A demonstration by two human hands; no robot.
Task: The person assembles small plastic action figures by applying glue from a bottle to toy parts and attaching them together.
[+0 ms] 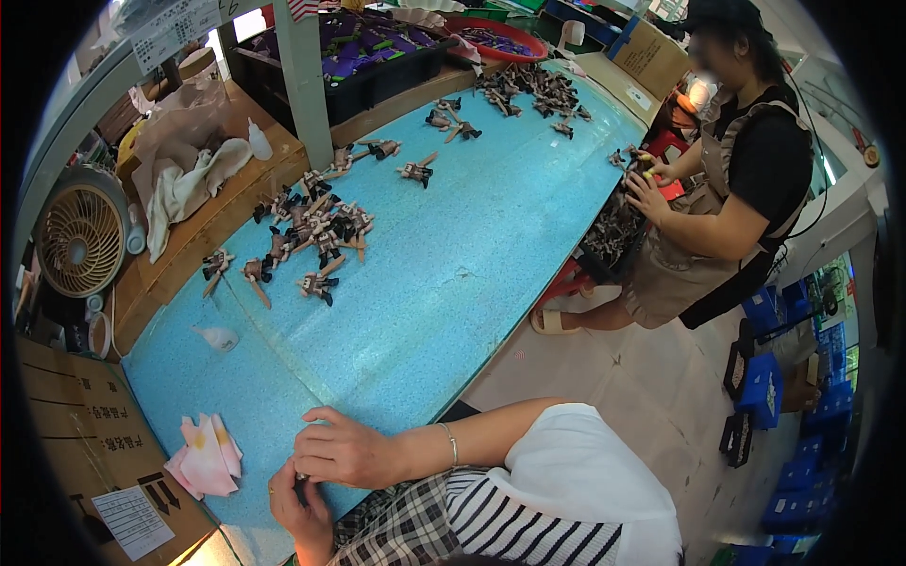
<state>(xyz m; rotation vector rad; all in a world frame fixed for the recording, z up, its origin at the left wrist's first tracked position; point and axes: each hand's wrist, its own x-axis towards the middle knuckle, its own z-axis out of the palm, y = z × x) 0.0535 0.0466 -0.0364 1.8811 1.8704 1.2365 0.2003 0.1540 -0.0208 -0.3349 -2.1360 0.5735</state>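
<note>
Though blue the tabletop (425, 283), floor (604, 387) pale.

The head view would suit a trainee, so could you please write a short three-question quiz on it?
1. Which of these is nearest the wearer's left hand? A) the fan; B) the pink item; C) the red basin.
2. True or false: the figures on the blue table all lie in one heap.
3. Fill in: the bracelet is on the wearer's ____ wrist.

Key:
1. B.
2. False; they lie in separate groups, with some single ones.
3. Right.
</note>
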